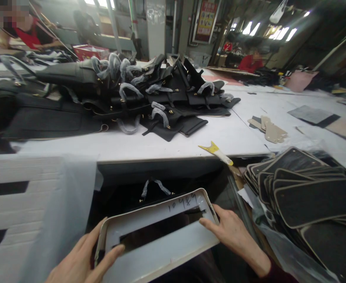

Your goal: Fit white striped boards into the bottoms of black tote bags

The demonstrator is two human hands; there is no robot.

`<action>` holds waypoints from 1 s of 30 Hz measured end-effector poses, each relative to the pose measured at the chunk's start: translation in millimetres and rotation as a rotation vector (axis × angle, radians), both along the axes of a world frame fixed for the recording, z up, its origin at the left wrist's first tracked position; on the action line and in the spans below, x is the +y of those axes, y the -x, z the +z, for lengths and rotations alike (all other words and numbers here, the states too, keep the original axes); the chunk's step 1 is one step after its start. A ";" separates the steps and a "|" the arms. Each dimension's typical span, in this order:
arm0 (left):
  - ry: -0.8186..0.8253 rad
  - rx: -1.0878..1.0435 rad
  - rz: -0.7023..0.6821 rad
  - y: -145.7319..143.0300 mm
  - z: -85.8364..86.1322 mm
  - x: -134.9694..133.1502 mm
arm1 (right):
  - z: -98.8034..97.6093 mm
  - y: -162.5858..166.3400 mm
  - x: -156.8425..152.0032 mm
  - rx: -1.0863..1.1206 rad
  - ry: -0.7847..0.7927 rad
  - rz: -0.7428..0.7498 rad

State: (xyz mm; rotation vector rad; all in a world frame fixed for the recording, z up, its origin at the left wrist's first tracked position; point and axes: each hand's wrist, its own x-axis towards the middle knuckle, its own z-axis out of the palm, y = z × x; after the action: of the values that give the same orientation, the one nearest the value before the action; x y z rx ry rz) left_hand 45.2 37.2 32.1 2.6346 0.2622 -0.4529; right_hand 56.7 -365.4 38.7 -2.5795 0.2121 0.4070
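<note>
Between my hands is a white rectangular frame (161, 249) with rounded corners, raised edges and a long slot through its middle. Handwritten digits are on its far inner wall. My left hand (84, 255) grips the left end, thumb over the inside and fingers around the outer edge. At the other end, my right hand (234, 232) holds on in the same way, thumb inside the rim. Just beyond the frame, a black bag piece (126, 198) with a plastic-wrapped handle (157, 186) lies in the dark gap below the table; most of it is hidden.
Black bag pieces with wrapped handles (173, 94) are heaped on the white table (126, 147). A yellow tool (216, 151) lies at its edge. Dark panels (317, 200) are stacked at right, a slotted white board (22, 204) at left. People (251, 61) sit farther back.
</note>
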 end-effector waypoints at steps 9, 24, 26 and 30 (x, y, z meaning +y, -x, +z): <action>-0.069 0.087 -0.269 -65.8 21.1 -10.2 | -1.9 -74.9 -1.4 -0.072 -0.056 0.216; 0.134 0.202 -0.345 -76.7 6.7 4.9 | -18.6 -77.2 -14.5 0.102 -0.400 0.176; 0.193 0.184 -0.294 -66.8 7.3 6.9 | -19.7 -61.3 -14.5 0.063 -0.439 0.147; 0.238 0.133 -0.163 -45.1 3.5 13.7 | -24.4 -31.2 -16.3 -0.051 -0.366 0.025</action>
State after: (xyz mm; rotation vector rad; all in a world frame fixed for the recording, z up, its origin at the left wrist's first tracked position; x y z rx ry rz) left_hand 90.2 51.0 35.7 2.4057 0.0310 -0.6715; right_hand 87.9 -381.6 14.3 -2.2314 0.0785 0.3521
